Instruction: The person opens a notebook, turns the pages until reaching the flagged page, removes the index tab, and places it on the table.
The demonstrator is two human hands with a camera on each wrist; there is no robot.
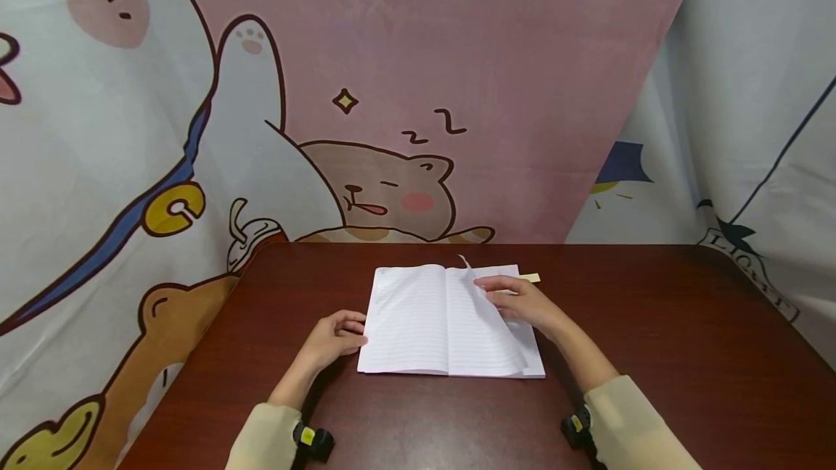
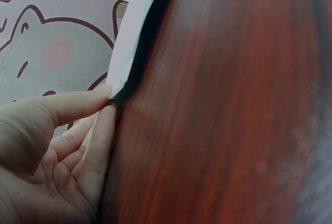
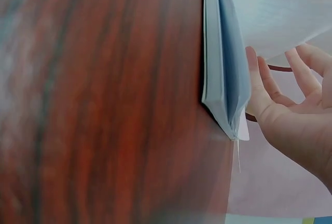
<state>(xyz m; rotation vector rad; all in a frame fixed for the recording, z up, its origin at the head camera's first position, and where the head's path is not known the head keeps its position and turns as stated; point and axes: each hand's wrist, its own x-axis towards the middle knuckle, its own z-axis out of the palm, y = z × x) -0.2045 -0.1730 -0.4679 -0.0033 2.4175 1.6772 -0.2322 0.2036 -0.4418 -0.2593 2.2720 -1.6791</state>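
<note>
An open lined notebook [image 1: 405, 321] lies on the brown table. My left hand [image 1: 336, 339] is at its left edge, and in the left wrist view the thumb and a finger [image 2: 106, 123] pinch the notebook's edge [image 2: 127, 53]. My right hand [image 1: 522, 301] is over the right half, fingers mostly straight and touching a raised page [image 1: 483, 332]. That page curves up from the sheets below, its top corner bent. In the right wrist view the spread fingers [image 3: 301, 73] reach up at the lifted sheet [image 3: 280, 19], beside the stacked pages [image 3: 215, 53].
A pale yellow tab [image 1: 530, 278] sticks out at the notebook's upper right. The brown table [image 1: 653, 325] extends on both sides. Behind it hangs a pink and white cartoon cloth [image 1: 522, 93]. Each wrist wears a small black camera [image 1: 316, 442].
</note>
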